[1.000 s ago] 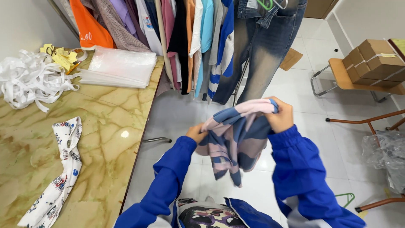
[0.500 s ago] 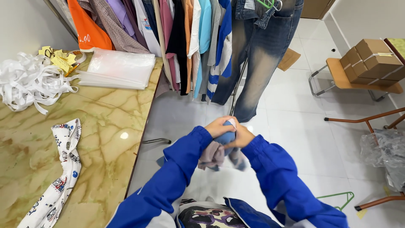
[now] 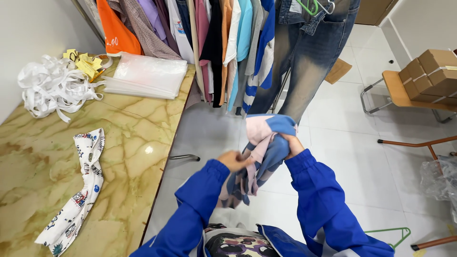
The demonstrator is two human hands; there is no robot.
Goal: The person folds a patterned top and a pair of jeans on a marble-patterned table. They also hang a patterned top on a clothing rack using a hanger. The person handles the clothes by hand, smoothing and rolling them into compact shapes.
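Folding a soft pink-and-blue patterned garment (image 3: 259,152) in mid-air, centre frame.
The right hand (image 3: 290,143) is closed on its upper fold and the left hand (image 3: 234,160) pinches the lower edge; likely next comes gathering the hanging cloth, keeping both grips.

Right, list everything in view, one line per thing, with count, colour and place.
Soft pink-and-blue patterned garment: one, held in both hands, mid-air above the floor.
Yellow-green marble-look table: one, left.
Printed white cloth strip: one, on the table's near part.
White ribbon tangle: one pile, table's far left.
Yellow paper tags: a few, beside the ribbons.
Clear plastic bag stack: one, table's far edge.
Hanging clothes: many, mixed colours, top centre.
Faded blue jeans: one pair, hanging.
Brown cardboard boxes: several, on a chair, right.
Green wire hanger: one, on the floor.
Left hand: grips garment.
Right hand: grips garment.
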